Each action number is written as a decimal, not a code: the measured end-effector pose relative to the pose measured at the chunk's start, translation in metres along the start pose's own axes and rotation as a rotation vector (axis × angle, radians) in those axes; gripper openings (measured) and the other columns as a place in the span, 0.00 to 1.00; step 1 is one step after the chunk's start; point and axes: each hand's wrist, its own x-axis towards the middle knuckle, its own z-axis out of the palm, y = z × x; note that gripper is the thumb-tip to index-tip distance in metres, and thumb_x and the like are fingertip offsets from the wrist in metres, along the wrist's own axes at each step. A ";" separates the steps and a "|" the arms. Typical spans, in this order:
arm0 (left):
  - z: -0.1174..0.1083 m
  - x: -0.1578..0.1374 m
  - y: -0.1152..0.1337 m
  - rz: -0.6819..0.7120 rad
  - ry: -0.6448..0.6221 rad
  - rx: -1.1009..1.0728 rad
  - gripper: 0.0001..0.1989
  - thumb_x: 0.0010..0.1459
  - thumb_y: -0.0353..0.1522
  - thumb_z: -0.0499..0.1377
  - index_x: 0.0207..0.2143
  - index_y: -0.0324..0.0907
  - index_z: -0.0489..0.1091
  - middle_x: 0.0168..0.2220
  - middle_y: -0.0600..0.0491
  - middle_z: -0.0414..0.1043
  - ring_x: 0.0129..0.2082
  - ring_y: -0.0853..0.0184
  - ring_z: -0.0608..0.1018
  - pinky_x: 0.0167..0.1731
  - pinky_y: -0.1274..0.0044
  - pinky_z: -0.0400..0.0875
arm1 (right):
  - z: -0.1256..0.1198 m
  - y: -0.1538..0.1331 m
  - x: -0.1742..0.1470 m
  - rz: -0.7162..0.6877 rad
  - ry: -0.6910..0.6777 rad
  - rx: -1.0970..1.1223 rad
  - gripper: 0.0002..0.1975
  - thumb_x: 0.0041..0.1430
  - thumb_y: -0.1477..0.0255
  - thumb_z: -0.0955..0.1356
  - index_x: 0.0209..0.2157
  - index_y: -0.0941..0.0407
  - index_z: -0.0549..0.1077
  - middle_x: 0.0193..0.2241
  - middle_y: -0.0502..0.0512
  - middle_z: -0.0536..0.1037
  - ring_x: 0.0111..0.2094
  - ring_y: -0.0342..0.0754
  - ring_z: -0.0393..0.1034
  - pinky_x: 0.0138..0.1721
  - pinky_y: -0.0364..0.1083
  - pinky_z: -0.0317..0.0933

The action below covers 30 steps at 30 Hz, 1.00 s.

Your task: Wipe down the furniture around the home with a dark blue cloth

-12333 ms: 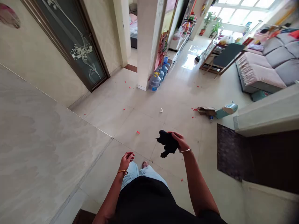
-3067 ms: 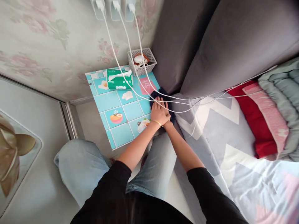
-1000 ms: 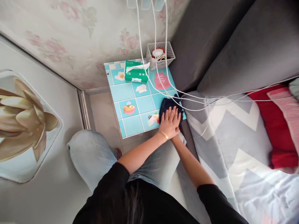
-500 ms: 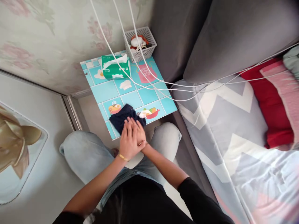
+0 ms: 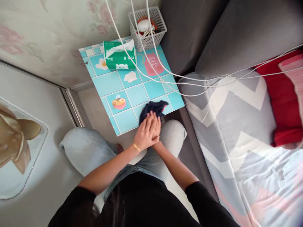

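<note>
at five o'clock on the tabletop (image 5: 106, 84): dark cloth (image 5: 153, 107), crumpled, by the near edge; twelve taken toward the floral wall (image 5: 68, 41).
left hand (image 5: 144, 134): flat, fingers extended, laid over the back of the right hand (image 5: 156, 125).
right hand: partly covered, the two pressed together; its visible fingers point onto the cloth. whether any fabric is pinched beneath cannot be told.
cloth, handling: judged light, soft and limp, not fragile; likely to bunch or fold under pressure. dampness cannot be told.
cloth, hold: judged best flat under the palm, across its middle, for even pressure; the loose fold at its one o'clock side offers a pinch for lifting.
tissue pack (image 5: 120, 60): eleven o'clock, well apart from the cloth.
basket (image 5: 149, 42): between twelve and one o'clock, small items inside.
white cables (image 5: 189, 95): pass from twelve to three o'clock, apart from the hands.
bed (image 5: 220, 104): beyond three o'clock, chevron-patterned.
</note>
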 end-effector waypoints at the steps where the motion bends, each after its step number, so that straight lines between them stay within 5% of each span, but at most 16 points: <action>1: -0.009 -0.026 -0.012 -0.038 0.024 0.039 0.42 0.63 0.46 0.57 0.71 0.31 0.51 0.71 0.33 0.52 0.71 0.43 0.58 0.69 0.57 0.57 | 0.007 -0.016 -0.008 -0.001 0.005 -0.004 0.24 0.71 0.72 0.61 0.66 0.59 0.66 0.65 0.68 0.67 0.71 0.57 0.55 0.69 0.62 0.53; 4: -0.032 -0.085 -0.035 -0.112 0.094 0.138 0.45 0.62 0.46 0.59 0.73 0.33 0.46 0.69 0.32 0.56 0.69 0.42 0.62 0.65 0.55 0.64 | 0.019 -0.058 -0.023 -0.086 -0.039 -0.004 0.24 0.73 0.70 0.59 0.66 0.57 0.66 0.66 0.61 0.68 0.70 0.52 0.57 0.70 0.55 0.53; 7: -0.033 -0.089 -0.037 -0.135 0.124 0.162 0.48 0.61 0.48 0.60 0.73 0.33 0.44 0.70 0.29 0.55 0.69 0.40 0.62 0.62 0.52 0.66 | 0.010 -0.060 -0.017 -0.192 -0.125 0.040 0.23 0.73 0.70 0.59 0.66 0.54 0.66 0.67 0.55 0.66 0.70 0.48 0.57 0.72 0.51 0.50; 14: 0.018 0.063 0.028 0.061 -0.025 -0.018 0.47 0.63 0.50 0.56 0.67 0.18 0.52 0.70 0.25 0.52 0.71 0.39 0.58 0.71 0.56 0.50 | -0.065 0.077 0.027 0.015 0.020 -0.101 0.22 0.73 0.70 0.59 0.60 0.59 0.73 0.61 0.62 0.73 0.66 0.53 0.64 0.71 0.58 0.51; 16: 0.021 0.083 0.037 0.071 -0.029 -0.036 0.47 0.62 0.48 0.58 0.67 0.18 0.52 0.70 0.25 0.50 0.71 0.39 0.58 0.72 0.58 0.49 | -0.070 0.091 0.031 0.064 0.075 -0.124 0.22 0.71 0.71 0.59 0.60 0.60 0.74 0.61 0.64 0.74 0.65 0.56 0.65 0.70 0.61 0.52; 18: 0.016 0.068 0.030 0.064 0.003 -0.025 0.45 0.62 0.47 0.57 0.68 0.18 0.52 0.70 0.26 0.50 0.70 0.40 0.58 0.72 0.59 0.51 | -0.058 0.076 0.027 0.078 0.096 -0.120 0.22 0.71 0.72 0.59 0.59 0.60 0.75 0.60 0.65 0.75 0.65 0.57 0.65 0.70 0.60 0.52; 21: -0.001 -0.003 0.001 -0.007 0.100 0.025 0.45 0.64 0.49 0.56 0.69 0.22 0.51 0.70 0.27 0.53 0.70 0.42 0.60 0.69 0.58 0.58 | -0.020 0.016 0.007 -0.005 0.025 -0.046 0.22 0.72 0.71 0.58 0.58 0.59 0.76 0.58 0.63 0.77 0.64 0.54 0.67 0.70 0.58 0.54; 25: -0.020 -0.074 -0.026 -0.187 0.137 0.079 0.51 0.62 0.50 0.59 0.74 0.36 0.37 0.72 0.31 0.49 0.70 0.40 0.61 0.62 0.52 0.66 | 0.004 -0.040 -0.005 -0.171 -0.148 0.054 0.20 0.72 0.70 0.59 0.58 0.55 0.76 0.59 0.55 0.77 0.65 0.49 0.65 0.70 0.53 0.55; 27: -0.015 -0.060 -0.020 -0.178 0.131 0.062 0.51 0.61 0.50 0.59 0.74 0.36 0.38 0.71 0.30 0.50 0.69 0.39 0.62 0.62 0.51 0.66 | -0.009 -0.025 0.001 -0.205 -0.149 0.044 0.20 0.72 0.68 0.59 0.57 0.53 0.76 0.58 0.53 0.77 0.64 0.47 0.66 0.70 0.51 0.55; 30: 0.007 0.005 0.007 -0.081 0.063 -0.025 0.47 0.62 0.50 0.57 0.70 0.25 0.49 0.69 0.26 0.54 0.70 0.40 0.60 0.67 0.54 0.60 | -0.044 0.033 0.018 -0.139 -0.012 -0.006 0.20 0.72 0.66 0.58 0.55 0.54 0.77 0.54 0.56 0.80 0.60 0.50 0.71 0.67 0.53 0.60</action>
